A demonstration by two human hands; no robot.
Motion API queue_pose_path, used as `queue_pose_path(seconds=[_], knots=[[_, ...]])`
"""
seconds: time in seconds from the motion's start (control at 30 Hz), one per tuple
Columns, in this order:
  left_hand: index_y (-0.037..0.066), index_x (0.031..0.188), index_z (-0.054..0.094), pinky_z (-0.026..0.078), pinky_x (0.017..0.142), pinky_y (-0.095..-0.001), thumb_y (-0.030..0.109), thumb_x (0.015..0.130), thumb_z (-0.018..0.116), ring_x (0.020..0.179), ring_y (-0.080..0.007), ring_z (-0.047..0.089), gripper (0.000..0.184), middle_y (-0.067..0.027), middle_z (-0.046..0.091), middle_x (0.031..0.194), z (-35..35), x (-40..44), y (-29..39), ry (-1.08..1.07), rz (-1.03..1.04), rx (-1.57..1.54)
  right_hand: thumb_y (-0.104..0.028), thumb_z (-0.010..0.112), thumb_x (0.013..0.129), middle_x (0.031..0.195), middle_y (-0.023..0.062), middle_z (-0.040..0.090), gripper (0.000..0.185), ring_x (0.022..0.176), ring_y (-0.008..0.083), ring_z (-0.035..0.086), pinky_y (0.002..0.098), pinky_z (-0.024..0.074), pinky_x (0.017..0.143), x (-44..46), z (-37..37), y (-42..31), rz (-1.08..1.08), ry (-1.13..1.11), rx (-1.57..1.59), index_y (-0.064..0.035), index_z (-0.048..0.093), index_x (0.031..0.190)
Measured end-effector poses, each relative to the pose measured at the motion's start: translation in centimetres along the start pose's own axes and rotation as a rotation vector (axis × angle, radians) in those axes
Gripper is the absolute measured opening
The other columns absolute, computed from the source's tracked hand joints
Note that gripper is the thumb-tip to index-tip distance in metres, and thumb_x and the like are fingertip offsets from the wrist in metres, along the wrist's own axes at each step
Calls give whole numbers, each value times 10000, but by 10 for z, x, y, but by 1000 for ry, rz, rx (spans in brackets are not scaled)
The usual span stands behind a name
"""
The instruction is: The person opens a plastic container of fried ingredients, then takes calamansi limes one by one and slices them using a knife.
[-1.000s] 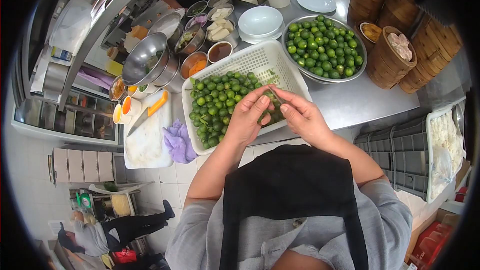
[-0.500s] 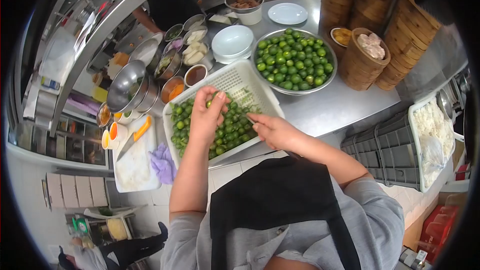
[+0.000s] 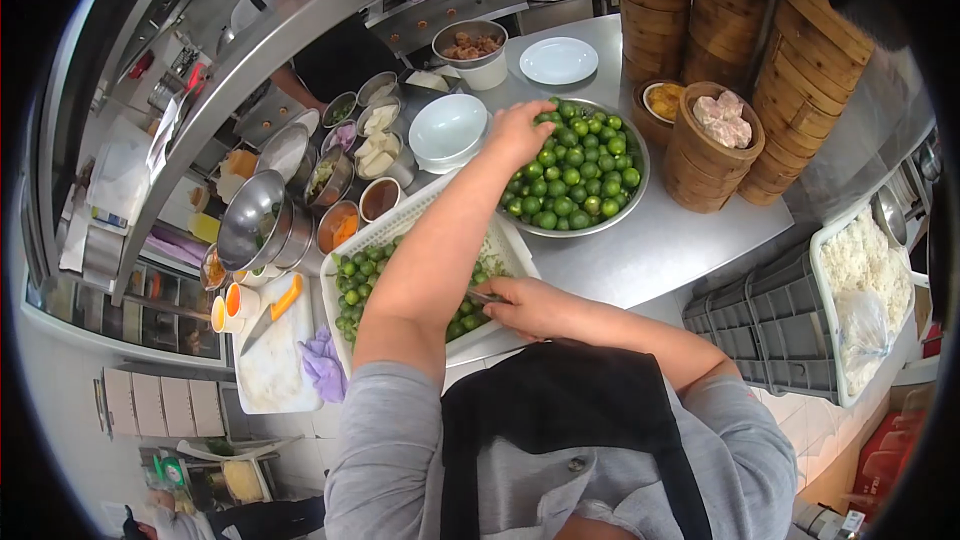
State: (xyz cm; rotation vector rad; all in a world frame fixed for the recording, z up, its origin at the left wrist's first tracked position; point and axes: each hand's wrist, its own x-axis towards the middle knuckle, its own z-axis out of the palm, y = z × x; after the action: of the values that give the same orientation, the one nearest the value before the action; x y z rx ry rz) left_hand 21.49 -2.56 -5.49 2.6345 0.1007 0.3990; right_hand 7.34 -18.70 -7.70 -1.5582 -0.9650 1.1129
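Stretched out to the metal bowl (image 3: 640, 190), my left hand (image 3: 520, 132) has its fingers drawn together at the left rim, over green limes (image 3: 570, 175). Whether a lime is between those fingers is hidden. My right hand (image 3: 528, 307) is closed on a small metal tool (image 3: 484, 296), whose tip points left over the white perforated basket (image 3: 512, 248). More limes (image 3: 362, 275) lie in that basket, partly covered by my left forearm.
A yellow-handled knife (image 3: 272, 313) lies on a white board (image 3: 270, 380) beside a purple cloth (image 3: 322, 364). White bowls (image 3: 447, 128), a plate (image 3: 558, 61) and bamboo steamers (image 3: 715, 155) stand behind and right. A person (image 3: 335, 60) is across the counter.
My left hand has gone from the basket to the lime bowl. My right hand has moved apart from it and stays low at the basket, holding the tool. The view has shifted.
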Motion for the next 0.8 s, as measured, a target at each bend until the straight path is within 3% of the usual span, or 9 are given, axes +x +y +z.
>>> queue_pose_path(seconds=[0.13,0.2,0.43,0.53,0.57,0.6,0.67,0.73,0.8], knots=[[159,1204,593,436,933,-368,225,870,578,1052,-301,579,341,-160,618,1120,8,7,3,-71,44,85,-176,486,922,598,26,492,269,410,122,440,280,366,370,2,-5,9,1,-69,121,-39,528,1150],[138,1219,582,437,926,-343,196,890,545,1036,-259,595,336,-150,632,1111,1,10,1,-168,-52,-220,-177,480,925,601,24,481,298,414,121,446,277,370,372,4,-7,10,5,-104,149,-45,515,1190],[81,1236,560,438,879,-290,197,914,539,1023,-168,577,342,-81,633,1132,-68,-22,-14,-41,-58,-363,-202,482,925,716,49,512,428,419,112,448,256,371,367,8,-10,10,125,-21,290,-31,398,1308],[42,1041,611,479,766,-272,193,897,579,845,-134,602,211,-51,657,973,-112,-72,-23,88,-84,-437,-170,476,916,734,35,495,433,422,97,420,242,328,360,6,-17,6,115,65,600,-1,385,1304],[28,956,608,488,697,-277,176,882,588,771,-134,612,166,-55,648,858,-118,-92,-34,190,-58,-343,-158,470,914,739,34,493,428,427,96,417,238,322,365,7,-18,8,127,77,668,16,385,1296],[28,956,608,488,697,-277,176,882,588,771,-134,612,166,-55,648,858,-124,-113,-42,195,-72,-340,-145,463,913,745,33,491,423,431,94,414,234,316,370,8,-18,10,139,97,737,33,386,1288],[49,943,623,490,684,-314,156,850,604,760,-182,627,143,-71,645,815,-130,-155,-39,-35,-294,35,-128,465,902,743,13,486,421,452,78,392,217,310,383,9,-16,11,140,100,766,34,386,1283],[76,927,643,491,719,-367,145,811,623,817,-248,633,136,-107,644,830,-95,-183,-60,-261,-252,31,-119,467,896,760,11,481,419,472,75,396,215,314,392,9,-14,11,133,104,780,34,393,1278],[98,936,659,481,790,-391,157,798,631,883,-293,613,153,-106,654,908,-55,-194,-72,-278,-161,136,-116,471,894,768,10,477,414,486,73,398,216,316,394,10,-12,11,130,106,764,29,400,1275]])
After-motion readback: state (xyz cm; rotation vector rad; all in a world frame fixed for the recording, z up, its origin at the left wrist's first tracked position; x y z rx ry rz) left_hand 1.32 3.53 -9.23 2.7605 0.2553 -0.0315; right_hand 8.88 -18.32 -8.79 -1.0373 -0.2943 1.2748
